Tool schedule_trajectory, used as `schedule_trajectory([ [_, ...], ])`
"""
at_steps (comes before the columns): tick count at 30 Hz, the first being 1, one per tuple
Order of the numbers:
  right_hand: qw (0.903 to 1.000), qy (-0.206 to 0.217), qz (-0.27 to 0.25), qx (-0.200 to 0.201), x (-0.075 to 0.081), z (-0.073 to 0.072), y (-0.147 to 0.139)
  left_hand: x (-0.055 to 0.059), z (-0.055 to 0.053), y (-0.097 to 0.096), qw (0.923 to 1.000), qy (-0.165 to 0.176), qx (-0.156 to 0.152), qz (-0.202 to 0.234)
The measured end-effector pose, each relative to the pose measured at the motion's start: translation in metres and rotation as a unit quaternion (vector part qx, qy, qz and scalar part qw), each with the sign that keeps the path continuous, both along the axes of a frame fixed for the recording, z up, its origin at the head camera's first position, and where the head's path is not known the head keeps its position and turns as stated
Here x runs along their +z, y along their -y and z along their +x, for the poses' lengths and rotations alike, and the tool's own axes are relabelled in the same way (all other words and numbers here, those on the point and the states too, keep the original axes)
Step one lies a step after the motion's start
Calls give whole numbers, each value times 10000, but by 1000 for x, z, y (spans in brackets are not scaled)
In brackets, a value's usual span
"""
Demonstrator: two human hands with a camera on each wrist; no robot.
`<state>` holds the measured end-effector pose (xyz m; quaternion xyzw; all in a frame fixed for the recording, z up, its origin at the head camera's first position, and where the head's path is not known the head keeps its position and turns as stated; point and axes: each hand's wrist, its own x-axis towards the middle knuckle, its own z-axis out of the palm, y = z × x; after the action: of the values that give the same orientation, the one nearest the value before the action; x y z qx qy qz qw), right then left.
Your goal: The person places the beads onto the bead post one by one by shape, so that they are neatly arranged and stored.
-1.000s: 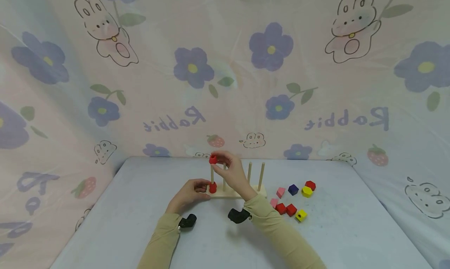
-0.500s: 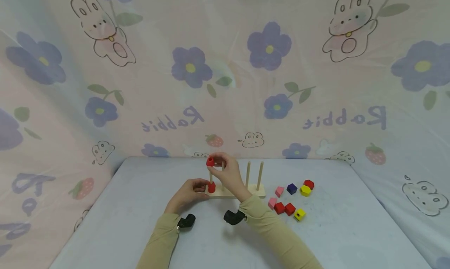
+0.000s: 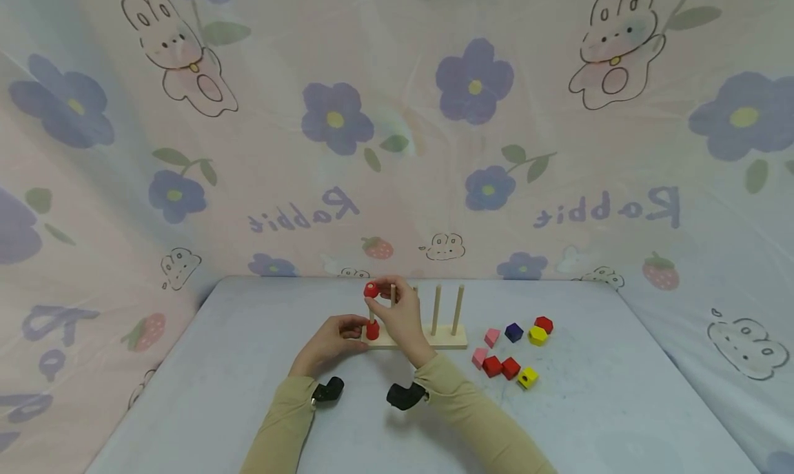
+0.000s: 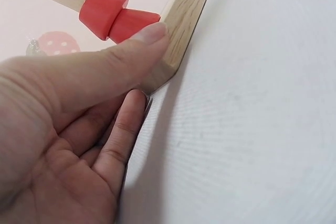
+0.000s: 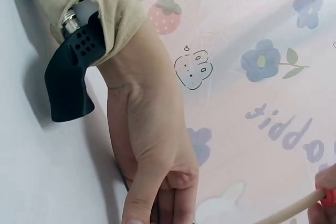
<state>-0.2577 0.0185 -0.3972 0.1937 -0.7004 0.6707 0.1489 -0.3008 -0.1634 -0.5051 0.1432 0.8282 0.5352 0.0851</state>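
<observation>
My right hand (image 3: 400,317) pinches a red bead (image 3: 371,290) between thumb and fingertips at the top of the leftmost peg; a pale spot shows in the bead's hole. In the right wrist view, that red bead (image 5: 329,196) meets the end of a wooden peg (image 5: 294,208). Lower on the same peg sit two tapered red beads (image 4: 107,14), down against the base. My left hand (image 3: 331,341) grips the left end of the wooden peg stand (image 3: 443,343), thumb (image 4: 149,35) on top beside the lower bead and the other fingers at its edge.
Further upright pegs (image 3: 436,310) rise from the stand. Right of it lie loose blocks: pink (image 3: 480,357), red (image 3: 511,368), yellow (image 3: 528,377), dark blue (image 3: 514,333) and several others. A patterned cloth (image 3: 397,150) hangs behind the white table (image 3: 260,308).
My right hand has come down and slightly left with the red bead, and the bead's hole now looks pale, not dark. My left hand keeps its grip on the stand.
</observation>
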Motion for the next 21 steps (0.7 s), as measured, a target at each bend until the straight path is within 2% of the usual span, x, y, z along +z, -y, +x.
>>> schedule_trajectory([
  [7,9991,404,-88,115,-2,-1,0,-1,-1,1,10000,46,41,69],
  [14,9947,1018,66,98,-21,-3,-1,-4,0,2,9999,34,-26,167],
  [21,9917,1267,189,72,-40,-3,-1,-3,1,2,10000,-50,1,28],
])
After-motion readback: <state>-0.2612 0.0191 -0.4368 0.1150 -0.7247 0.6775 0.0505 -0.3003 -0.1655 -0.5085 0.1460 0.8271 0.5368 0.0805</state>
